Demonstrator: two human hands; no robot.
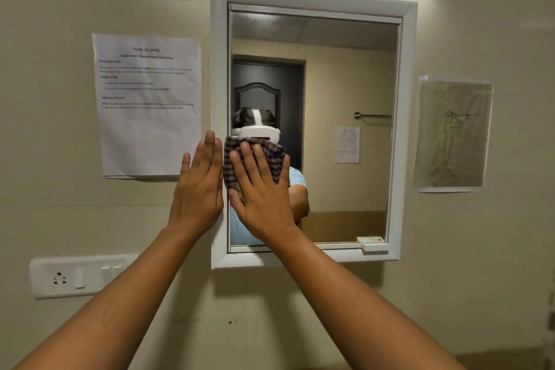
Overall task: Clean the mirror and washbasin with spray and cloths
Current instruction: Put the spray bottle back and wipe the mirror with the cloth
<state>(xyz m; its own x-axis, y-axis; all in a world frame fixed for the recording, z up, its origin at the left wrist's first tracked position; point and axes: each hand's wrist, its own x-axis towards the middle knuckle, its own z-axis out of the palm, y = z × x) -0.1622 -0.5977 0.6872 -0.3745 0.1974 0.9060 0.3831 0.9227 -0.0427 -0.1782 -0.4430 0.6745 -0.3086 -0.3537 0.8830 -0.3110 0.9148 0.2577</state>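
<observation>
Your right hand (259, 189) lies flat, fingers straight and spread, pressing a dark checked cloth (255, 159) against the mirror (345, 129) near its left edge, about halfway up. Your left hand (199, 186) is open too, fingers straight and together, resting on the mirror's white frame (219, 69) just beside the cloth. A printed sheet (148, 105) hangs on the wall left of the frame

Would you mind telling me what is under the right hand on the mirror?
A checked cloth lies flat under the right hand, pressed against the mirror. The glass behind the cloth is covered.
</observation>
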